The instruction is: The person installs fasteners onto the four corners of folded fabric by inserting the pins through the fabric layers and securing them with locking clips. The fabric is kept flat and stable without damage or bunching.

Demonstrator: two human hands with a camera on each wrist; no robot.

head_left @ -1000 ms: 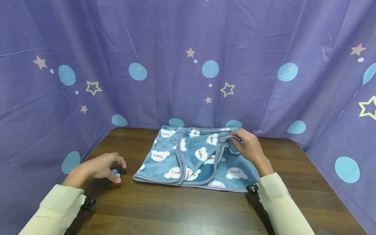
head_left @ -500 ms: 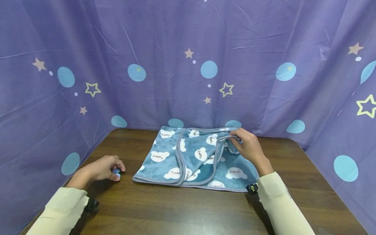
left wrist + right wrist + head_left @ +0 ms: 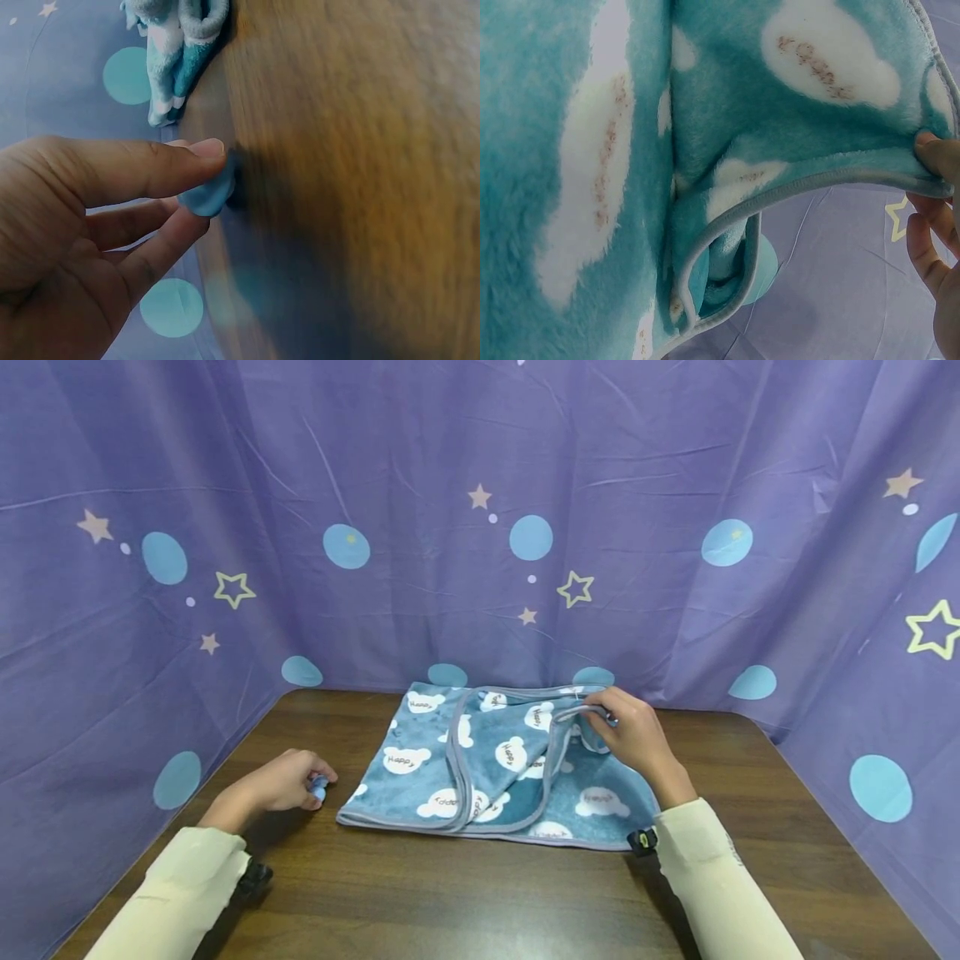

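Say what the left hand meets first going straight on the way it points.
Probably the left edge of the blanket; depth is unclear, so the left hand may touch the table first.

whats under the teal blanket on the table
Under the blanket is the brown wooden table, visible along the blanket's near side. The right hand pinches a raised edge; anything else beneath is covered and cannot be seen.

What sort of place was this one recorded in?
Probably a makeshift recording booth: purple fabric printed with stars and dots hangs behind and along both sides of a wood-grain table, and black devices sit at both wrists. The wider room is out of view.
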